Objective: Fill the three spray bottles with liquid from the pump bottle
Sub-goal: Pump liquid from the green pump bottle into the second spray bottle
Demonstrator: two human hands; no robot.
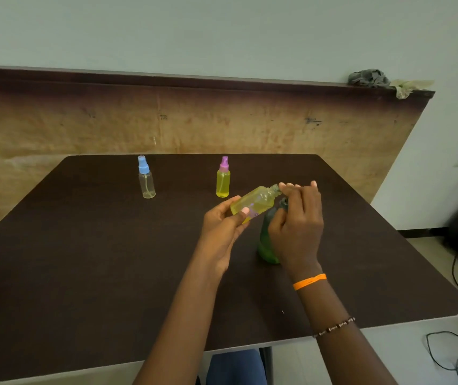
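The left hand gripped an uncapped yellow bottle, tilted above the table. The right hand pinched at its neck, hiding the green pump bottle just behind.

- A dark brown table is filling the middle and lower frame.
- A blue-capped spray bottle is standing upright at upper left of centre.
- A purple-capped spray bottle, yellow inside, is standing near centre.
- A green pump bottle is sitting right of centre, partly hidden.
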